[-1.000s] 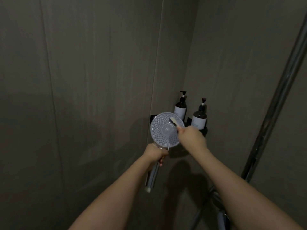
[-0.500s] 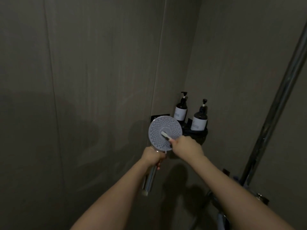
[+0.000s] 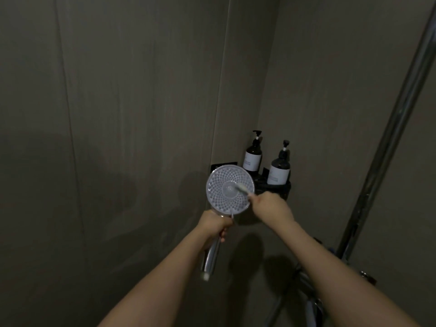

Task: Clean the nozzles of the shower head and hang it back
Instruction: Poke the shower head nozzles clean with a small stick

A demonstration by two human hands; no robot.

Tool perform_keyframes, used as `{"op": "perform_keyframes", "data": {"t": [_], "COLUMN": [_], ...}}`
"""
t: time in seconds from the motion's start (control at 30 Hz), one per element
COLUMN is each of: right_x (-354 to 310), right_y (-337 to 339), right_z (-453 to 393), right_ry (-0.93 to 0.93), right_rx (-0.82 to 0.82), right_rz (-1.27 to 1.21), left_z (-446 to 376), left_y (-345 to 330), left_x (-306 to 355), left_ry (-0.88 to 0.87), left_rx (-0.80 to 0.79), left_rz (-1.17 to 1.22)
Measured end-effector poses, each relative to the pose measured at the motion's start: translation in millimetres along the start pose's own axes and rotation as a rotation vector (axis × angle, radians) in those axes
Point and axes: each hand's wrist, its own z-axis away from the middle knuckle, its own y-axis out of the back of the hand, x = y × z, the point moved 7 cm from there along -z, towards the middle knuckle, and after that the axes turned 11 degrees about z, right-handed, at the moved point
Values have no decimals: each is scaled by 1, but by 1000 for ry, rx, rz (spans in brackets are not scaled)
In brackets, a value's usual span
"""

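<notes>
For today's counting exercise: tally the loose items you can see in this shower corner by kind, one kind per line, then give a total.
Pump bottles: 2
Shower head: 1, handle gripped by the left hand
Brush: 1, held by the right hand against the shower head
Total: 4

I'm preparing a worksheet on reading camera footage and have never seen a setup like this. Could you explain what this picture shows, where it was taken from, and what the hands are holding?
There is no machine here: a person wears a camera on the head, looking forward and down at their own two arms in a dim shower corner. The left hand grips the chrome handle of a shower head, its round nozzle face turned toward the camera. The right hand holds a small brush against that face. Behind, two dark pump bottles stand on a corner shelf. A metal shower rail runs up on the right.
</notes>
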Motion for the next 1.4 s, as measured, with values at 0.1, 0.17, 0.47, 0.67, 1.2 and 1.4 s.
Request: {"op": "perform_keyframes", "data": {"t": [0.1, 0.17, 0.47, 0.67, 1.2, 1.4], "right_x": [-1, 0, 1, -1, 31, 25], "right_y": [2, 1, 19, 10, 44, 15], "right_z": [5, 7, 8, 13, 2, 11], "right_ry": [-13, -9, 6, 45, 15, 71], "right_rx": [48, 53, 100, 115, 186, 69], "right_rz": [-75, -70, -13, 31, 43, 145], "left_z": [2, 3, 6, 5, 6, 7], "left_y": [-4, -7, -9, -7, 2, -3], "left_x": [3, 3, 4, 4, -5, -9], "left_ry": [-10, -10, -20, -33, -9, -13], "left_rx": [-11, -28, -49, -45, -31, -58], "left_rz": [16, 17, 2, -12, -16, 14]}}
